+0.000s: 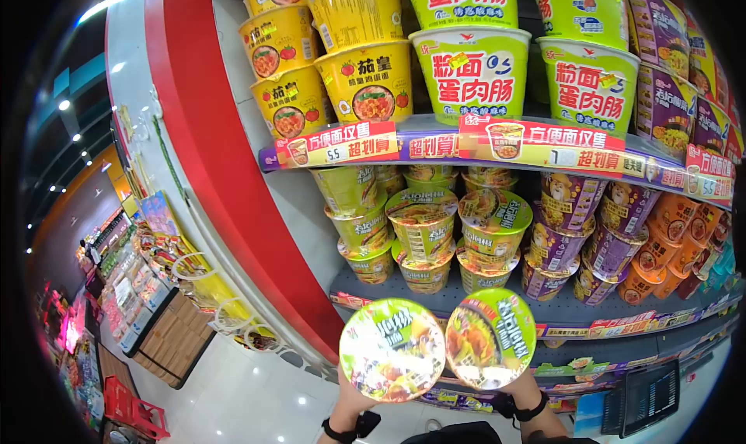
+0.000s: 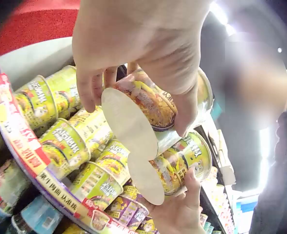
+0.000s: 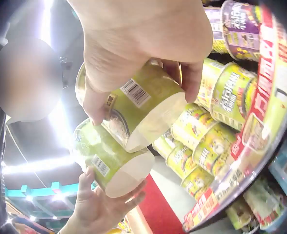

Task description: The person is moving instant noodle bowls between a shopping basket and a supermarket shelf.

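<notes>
Two instant noodle cups are held side by side in front of the shelves. My left hand (image 2: 143,44) grips one cup (image 1: 392,351) around its side, thumb on one side and fingers on the other. Glare whitens much of its green-edged lid in the head view. In my right hand (image 3: 148,39) is the other cup (image 1: 491,339), its green lid showing noodles and Chinese lettering. A barcode is printed on this cup's side (image 3: 136,93). Both pale cup bottoms show in the wrist views. The head view has the lids hiding most of both hands.
Matching green cups (image 1: 423,219) stand stacked on the shelf just beyond. Yellow cups (image 1: 365,87) and larger green tubs (image 1: 470,75) fill the shelf above, behind a price strip (image 1: 544,137). A red pillar (image 1: 256,172) rises at left; a dark basket (image 1: 651,397) is at lower right.
</notes>
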{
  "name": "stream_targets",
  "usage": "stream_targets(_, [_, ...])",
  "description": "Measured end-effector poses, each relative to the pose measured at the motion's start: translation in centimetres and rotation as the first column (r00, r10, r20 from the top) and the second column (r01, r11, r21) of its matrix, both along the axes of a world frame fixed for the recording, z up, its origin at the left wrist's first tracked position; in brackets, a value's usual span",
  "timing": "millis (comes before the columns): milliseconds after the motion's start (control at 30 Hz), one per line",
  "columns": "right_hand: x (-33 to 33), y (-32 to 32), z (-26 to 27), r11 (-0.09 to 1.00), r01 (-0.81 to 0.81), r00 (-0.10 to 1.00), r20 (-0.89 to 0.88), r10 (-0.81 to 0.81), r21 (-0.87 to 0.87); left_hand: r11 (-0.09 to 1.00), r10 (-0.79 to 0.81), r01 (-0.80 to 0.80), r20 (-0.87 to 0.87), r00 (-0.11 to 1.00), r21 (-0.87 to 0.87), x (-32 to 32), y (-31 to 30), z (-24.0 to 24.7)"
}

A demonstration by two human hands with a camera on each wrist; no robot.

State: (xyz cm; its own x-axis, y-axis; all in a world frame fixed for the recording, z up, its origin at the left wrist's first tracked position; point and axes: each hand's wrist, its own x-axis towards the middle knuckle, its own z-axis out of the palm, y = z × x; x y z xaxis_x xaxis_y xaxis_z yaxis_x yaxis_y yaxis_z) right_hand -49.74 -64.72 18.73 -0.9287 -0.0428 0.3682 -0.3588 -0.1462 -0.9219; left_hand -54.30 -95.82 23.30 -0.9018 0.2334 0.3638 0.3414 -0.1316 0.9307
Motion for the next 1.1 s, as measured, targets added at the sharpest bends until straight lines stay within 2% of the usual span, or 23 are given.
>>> stream_targets(33, [-0.9,0.6,0.6,0.999,0.02,1.0,-0.012,-0.02,0.039,0.999,-0.026,0.024,0.048,0.999,0.046,-1.2,0.4,0.8])
stream_targets(67, [-4.0,-0.1,4.6,0.996,0.043,0.999,-0.021,-0.041,0.078,0.991,-0.049,0.046,0.02,0.999,0.126,-2.1,1.1,1.5])
stream_targets(100, [-4.1,0.6,4.7,0.991,0.065,0.998,-0.031,-0.062,0.117,0.994,-0.103,0.102,0.05,0.993,0.024,-3.1,0.8,1.6])
stream_targets(133, [-4.5,1.0,5.4,0.984,0.087,0.996,-0.042,-0.081,0.156,0.993,-0.114,0.112,0.062,0.992,0.033,-3.4,1.0,1.3])
stream_targets(333, [-1.5,3.5,3.5,0.896,0.312,0.949,-0.153,-0.277,0.317,0.899,-0.412,0.378,0.134,0.901,0.22,-6.5,2.7,0.8])
stream_targets(433, [2.9,4.1,2.0,0.792,0.497,0.868,-0.205,-0.453,0.354,0.777,-0.618,0.564,0.173,0.766,0.278,-8.5,5.2,1.7])
stream_targets(467, [3.2,4.9,3.7,0.74,0.56,0.828,-0.218,-0.517,0.373,0.719,-0.688,0.624,0.188,0.701,0.305,-8.8,6.4,2.0])
stream_targets(500, [8.2,4.4,0.6,0.683,0.617,0.784,-0.231,-0.576,0.391,0.657,-0.75,0.677,0.202,0.629,0.332,-9.0,7.7,2.2])
stream_targets(600, [12.7,3.3,0.5,0.486,0.744,0.64,-0.28,-0.716,0.458,0.453,-0.891,0.782,0.225,0.393,0.428,-8.8,11.8,2.0])
stream_targets(633, [13.8,3.0,0.5,0.439,0.773,0.593,-0.274,-0.757,0.459,0.57,-0.817,0.79,0.255,0.517,0.225,-7.6,13.4,1.9])
stream_targets(700, [16.0,1.1,0.5,0.435,0.813,0.47,0.006,-0.883,0.388,0.471,-0.871,0.86,0.257,0.418,0.197,-6.6,16.3,-0.2])
stream_targets(767, [18.6,-0.4,-0.1,0.39,0.882,0.371,0.121,-0.921,0.265,0.332,-0.923,0.926,0.266,0.279,0.18,-5.2,18.9,-2.4])
stream_targets(800, [20.6,-1.1,-0.6,0.377,0.898,0.346,0.164,-0.924,0.228,0.297,-0.928,0.933,0.291,0.232,0.202,-4.2,19.8,-4.1])
stream_targets(867, [24.9,-2.6,-2.1,0.317,0.93,0.277,0.214,-0.937,0.186,0.195,-0.935,0.953,0.339,0.108,0.233,-2.2,21.8,-6.0])
stream_targets(933, [29.1,-4.4,-4.6,0.332,0.932,0.36,0.281,-0.89,-0.142,0.119,-0.93,0.968,0.366,0.032,0.22,0.8,23.4,-6.6])
stream_targets(967, [31.5,-5.4,-6.4,0.273,0.93,0.346,0.333,-0.877,-0.245,0.101,-0.925,0.972,0.379,0.014,0.211,2.2,24.1,-6.8])
stream_targets(1000, [32.4,-5.9,-6.7,0.217,0.916,0.325,0.307,-0.895,-0.337,0.014,-0.915,0.981,0.398,-0.066,0.195,3.0,25.1,-7.0])
stream_targets(1033, [33.4,-6.4,-6.9,0.162,0.89,0.3,0.281,-0.912,-0.425,-0.019,-0.91,0.981,0.404,-0.097,0.194,4.1,26.0,-7.0])
stream_targets(1100, [36.1,-7.1,-7.3,0.079,0.884,0.239,0.3,-0.923,-0.461,-0.159,-0.913,0.976,0.354,-0.202,0.147,7.1,28.0,-5.6])
